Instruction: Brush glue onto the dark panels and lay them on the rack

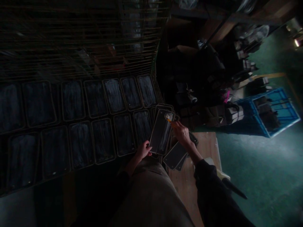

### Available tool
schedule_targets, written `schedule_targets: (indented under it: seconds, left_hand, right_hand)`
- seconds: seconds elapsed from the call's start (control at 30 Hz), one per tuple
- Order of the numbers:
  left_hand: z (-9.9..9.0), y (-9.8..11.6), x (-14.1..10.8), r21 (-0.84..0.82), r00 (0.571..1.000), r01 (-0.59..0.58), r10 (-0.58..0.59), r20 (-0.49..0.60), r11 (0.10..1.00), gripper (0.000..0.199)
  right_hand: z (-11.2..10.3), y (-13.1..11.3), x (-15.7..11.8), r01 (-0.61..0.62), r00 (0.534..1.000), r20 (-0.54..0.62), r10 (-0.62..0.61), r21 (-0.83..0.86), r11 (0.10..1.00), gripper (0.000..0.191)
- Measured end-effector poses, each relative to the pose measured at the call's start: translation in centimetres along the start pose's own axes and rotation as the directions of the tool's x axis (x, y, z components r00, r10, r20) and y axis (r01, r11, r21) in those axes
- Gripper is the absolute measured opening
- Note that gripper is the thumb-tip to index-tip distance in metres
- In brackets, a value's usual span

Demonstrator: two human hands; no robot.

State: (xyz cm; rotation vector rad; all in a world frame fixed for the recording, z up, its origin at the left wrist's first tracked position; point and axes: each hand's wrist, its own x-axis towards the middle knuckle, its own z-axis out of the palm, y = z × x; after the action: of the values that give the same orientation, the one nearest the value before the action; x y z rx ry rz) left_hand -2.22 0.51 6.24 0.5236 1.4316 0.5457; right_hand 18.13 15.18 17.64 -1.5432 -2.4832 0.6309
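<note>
My left hand (143,149) grips the lower left corner of a dark rectangular panel (158,132) with rounded corners and a pale rim. My right hand (181,133) is closed around a brush (168,118) with pale bristles and an orange part near them. The bristles touch the upper right of the panel, where a whitish, wet-looking streak runs down its right side. Below my right hand, several similar panels (175,155) lie in a loose, fanned pile without visible streaks.
Two rows of streaked dark panels (81,145) lie to the left, beside a wire mesh wall (94,41). A wooden board (205,146) carries the loose pile and a dark-handled tool (234,188). Bundled goods (234,113) and a blue crate (271,132) stand to the right.
</note>
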Motion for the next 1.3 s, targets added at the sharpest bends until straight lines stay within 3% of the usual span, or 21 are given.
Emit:
schedule_targets:
  seconds: [0.1, 0.2, 0.33, 0.5, 0.63, 0.7, 0.77, 0.93, 1.1, 1.3]
  left_hand:
    - [-0.1, -0.1, 0.1, 0.005, 1.0, 0.001, -0.001, 0.001, 1.0, 0.016]
    - [-0.3, -0.1, 0.1, -0.012, 1.0, -0.004, 0.004, 0.01, 1.0, 0.016]
    - [-0.4, -0.1, 0.1, -0.042, 1.0, 0.011, -0.011, 0.011, 0.999, 0.018]
    - [-0.4, -0.3, 0.2, -0.072, 0.998, 0.033, -0.03, 0.049, 0.997, 0.018]
    - [-0.5, -0.5, 0.2, -0.064, 0.999, 0.006, -0.004, 0.032, 0.998, 0.018]
    - [-0.6, -0.4, 0.2, -0.06, 1.0, 0.0, 0.002, 0.029, 0.998, 0.016]
    - [-0.6, -0.4, 0.2, -0.06, 0.999, 0.001, 0.001, 0.038, 0.998, 0.014]
    - [-0.7, -0.7, 0.5, -0.068, 0.999, 0.002, 0.001, 0.039, 0.998, 0.017]
    - [-0.8, -1.2, 0.8, -0.085, 0.998, 0.019, -0.014, 0.054, 0.996, 0.018]
    - [-0.9, -0.8, 0.6, -0.093, 0.999, 0.004, 0.0, 0.046, 0.996, 0.016]
  right_hand:
    - [1.0, -1.8, -3.7, 0.07, 0.989, 0.125, -0.074, 0.033, 0.997, 0.034]
    - [1.3, -3.8, -7.6, 0.057, 0.959, 0.268, -0.093, 0.138, 0.989, 0.03]
    - [1.2, -4.6, -9.3, -0.018, 0.927, 0.361, -0.103, 0.318, 0.948, 0.023]
    - [1.3, -1.5, -4.8, -0.093, 0.939, 0.337, -0.066, 0.434, 0.896, 0.023]
    - [1.0, 0.8, -0.1, -0.041, 0.998, 0.062, 0.02, 0.36, 0.932, 0.025]
    - [0.7, 1.1, 1.6, -0.005, 0.998, -0.064, 0.024, 0.284, 0.959, 0.025]
    - [0.4, 0.9, 2.8, 0.002, 0.993, -0.118, 0.024, 0.213, 0.977, 0.028]
    - [1.2, -0.3, 3.7, 0.009, 0.995, -0.097, -0.002, 0.068, 0.998, 0.03]
    - [2.6, -1.6, 0.5, 0.078, 0.995, 0.058, -0.079, 0.016, 0.997, 0.03]
    - [3.2, -3.8, -6.0, 0.035, 0.966, 0.24, -0.094, 0.24, 0.97, 0.029]
